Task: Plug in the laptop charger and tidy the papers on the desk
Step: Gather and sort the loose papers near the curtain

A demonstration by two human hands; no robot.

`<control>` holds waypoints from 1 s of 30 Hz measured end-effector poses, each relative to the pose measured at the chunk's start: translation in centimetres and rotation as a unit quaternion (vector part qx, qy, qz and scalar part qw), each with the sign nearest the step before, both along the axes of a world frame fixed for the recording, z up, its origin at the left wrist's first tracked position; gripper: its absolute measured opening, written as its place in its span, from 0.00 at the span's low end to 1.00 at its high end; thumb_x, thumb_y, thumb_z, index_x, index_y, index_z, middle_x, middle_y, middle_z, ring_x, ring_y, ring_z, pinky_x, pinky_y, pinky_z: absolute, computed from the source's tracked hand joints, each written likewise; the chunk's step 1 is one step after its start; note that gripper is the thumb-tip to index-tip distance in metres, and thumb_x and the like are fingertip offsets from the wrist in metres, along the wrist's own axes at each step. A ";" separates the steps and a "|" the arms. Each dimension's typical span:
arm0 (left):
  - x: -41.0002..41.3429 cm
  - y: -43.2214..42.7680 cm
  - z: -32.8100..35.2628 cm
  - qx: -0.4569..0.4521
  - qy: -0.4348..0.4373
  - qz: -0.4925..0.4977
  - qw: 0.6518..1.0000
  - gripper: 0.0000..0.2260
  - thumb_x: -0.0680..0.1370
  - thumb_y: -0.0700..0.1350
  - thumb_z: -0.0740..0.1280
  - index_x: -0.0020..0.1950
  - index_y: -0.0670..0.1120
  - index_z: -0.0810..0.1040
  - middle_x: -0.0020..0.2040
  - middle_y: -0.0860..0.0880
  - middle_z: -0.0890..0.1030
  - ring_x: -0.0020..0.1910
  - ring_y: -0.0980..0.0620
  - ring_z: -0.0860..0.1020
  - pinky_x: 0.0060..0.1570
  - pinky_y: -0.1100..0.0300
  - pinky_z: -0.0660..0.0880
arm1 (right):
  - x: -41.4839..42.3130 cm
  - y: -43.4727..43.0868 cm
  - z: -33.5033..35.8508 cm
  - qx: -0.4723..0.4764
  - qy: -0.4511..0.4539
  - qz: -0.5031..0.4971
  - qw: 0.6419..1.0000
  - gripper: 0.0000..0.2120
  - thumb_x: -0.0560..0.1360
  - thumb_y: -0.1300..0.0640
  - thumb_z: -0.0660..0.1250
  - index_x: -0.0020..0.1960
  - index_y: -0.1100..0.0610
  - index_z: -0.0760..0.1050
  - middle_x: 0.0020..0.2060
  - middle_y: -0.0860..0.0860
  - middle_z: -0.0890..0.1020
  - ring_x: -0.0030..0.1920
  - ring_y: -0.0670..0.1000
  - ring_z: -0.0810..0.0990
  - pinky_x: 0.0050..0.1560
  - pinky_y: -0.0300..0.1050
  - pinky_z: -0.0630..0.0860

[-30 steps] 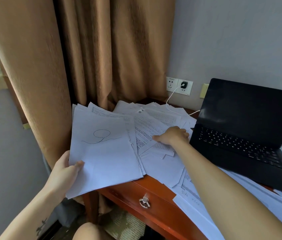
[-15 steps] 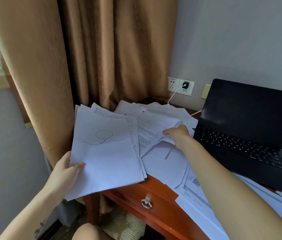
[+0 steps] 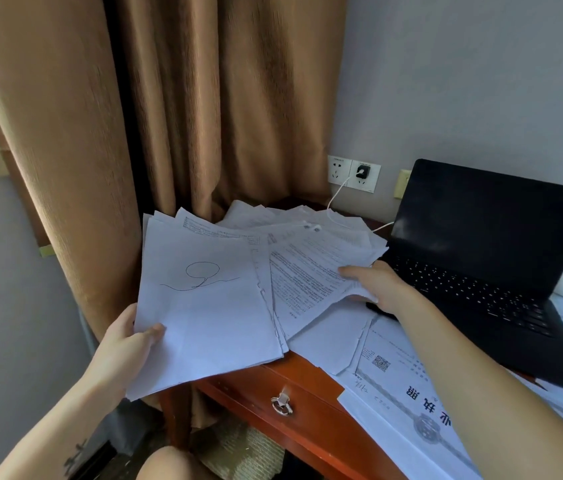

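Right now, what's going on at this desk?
A person is tidying papers. The left grip holds a gathered stack with a scribble on its top sheet, overhanging the desk's left corner. The right grip pinches some printed sheets beside the open laptop. The charger plug sits in the wall socket, its white cable running down behind the papers. More loose papers lie along the front.

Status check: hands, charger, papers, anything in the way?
Left hand grips the paper stack at its near corner. Right hand pinches printed sheets beside the laptop. Charger plug in the wall socket. More loose papers scattered across the desk.
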State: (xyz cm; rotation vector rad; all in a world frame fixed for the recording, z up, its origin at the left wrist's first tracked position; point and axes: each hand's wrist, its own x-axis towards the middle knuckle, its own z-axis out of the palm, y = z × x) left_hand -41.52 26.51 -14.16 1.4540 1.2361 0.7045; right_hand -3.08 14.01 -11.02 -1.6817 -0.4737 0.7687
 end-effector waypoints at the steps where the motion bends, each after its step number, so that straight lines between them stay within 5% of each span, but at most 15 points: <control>1: 0.1 0.0 0.0 0.002 0.001 -0.001 1.000 0.14 0.86 0.42 0.63 0.71 0.50 0.73 0.64 0.49 0.81 0.59 0.43 0.81 0.66 0.39 0.75 | -0.2 0.3 -0.2 -0.002 -0.008 -0.004 1.000 0.22 0.72 0.66 0.77 0.65 0.63 0.78 0.58 0.58 0.84 0.58 0.58 0.83 0.64 0.57 0.78; 8: 0.5 -0.1 0.4 0.021 -0.013 0.023 0.999 0.14 0.85 0.41 0.63 0.70 0.52 0.73 0.61 0.49 0.82 0.55 0.45 0.82 0.60 0.44 0.77 | 1.0 -1.0 1.1 0.053 -0.065 -0.073 0.994 0.13 0.81 0.60 0.68 0.66 0.59 0.76 0.60 0.55 0.81 0.58 0.57 0.80 0.62 0.55 0.78; 11: 0.5 -0.1 0.4 0.015 -0.019 0.024 0.999 0.13 0.85 0.40 0.64 0.68 0.52 0.74 0.60 0.49 0.83 0.54 0.44 0.82 0.59 0.43 0.77 | 1.9 -2.9 2.5 -0.004 -0.129 -0.079 0.989 0.15 0.84 0.53 0.64 0.67 0.59 0.76 0.57 0.52 0.80 0.52 0.52 0.79 0.55 0.46 0.76; 14: 0.6 -0.3 0.3 0.014 -0.019 0.023 0.999 0.12 0.85 0.40 0.64 0.67 0.52 0.74 0.59 0.49 0.83 0.53 0.45 0.82 0.58 0.45 0.77 | 1.8 -3.8 3.0 -0.091 -0.085 -0.037 0.991 0.16 0.81 0.45 0.67 0.59 0.58 0.78 0.50 0.51 0.83 0.48 0.50 0.80 0.51 0.46 0.77; 18: 0.8 -0.5 0.2 0.013 -0.015 0.015 1.000 0.13 0.85 0.40 0.63 0.70 0.50 0.74 0.60 0.49 0.83 0.54 0.46 0.82 0.57 0.47 0.76 | 0.5 -2.8 1.9 -0.053 -0.001 0.010 0.999 0.13 0.77 0.65 0.73 0.61 0.62 0.79 0.52 0.55 0.85 0.50 0.53 0.84 0.42 0.45 0.84; 20: 0.9 -0.5 0.2 0.016 -0.014 0.012 1.000 0.14 0.85 0.40 0.63 0.70 0.50 0.74 0.60 0.49 0.83 0.54 0.46 0.82 0.57 0.47 0.76 | 0.4 -2.2 1.2 -0.048 -0.005 -0.007 0.999 0.18 0.74 0.72 0.72 0.63 0.65 0.78 0.56 0.58 0.83 0.54 0.56 0.83 0.54 0.50 0.83; 22: 0.8 -0.5 0.3 0.017 -0.016 0.011 1.000 0.13 0.85 0.40 0.63 0.69 0.51 0.74 0.59 0.50 0.83 0.53 0.47 0.82 0.56 0.47 0.76 | 0.6 -2.2 1.2 -0.052 -0.015 -0.012 0.998 0.18 0.75 0.73 0.70 0.64 0.65 0.77 0.59 0.58 0.83 0.57 0.58 0.82 0.58 0.52 0.81; 25: 0.8 -0.5 0.5 0.016 -0.028 0.011 0.999 0.13 0.85 0.39 0.63 0.68 0.52 0.74 0.56 0.52 0.83 0.51 0.49 0.82 0.51 0.50 0.75 | 0.9 -3.6 1.8 -0.002 -0.035 -0.032 0.999 0.15 0.79 0.71 0.66 0.63 0.58 0.77 0.56 0.55 0.82 0.51 0.54 0.82 0.42 0.48 0.84; 30: 0.8 -0.5 0.5 -0.002 -0.051 0.008 0.999 0.14 0.85 0.39 0.64 0.69 0.51 0.74 0.58 0.50 0.83 0.53 0.45 0.82 0.52 0.49 0.77 | 1.2 -7.2 2.5 0.140 -0.031 -0.075 0.987 0.16 0.81 0.68 0.64 0.64 0.51 0.76 0.55 0.49 0.83 0.54 0.51 0.83 0.44 0.45 0.84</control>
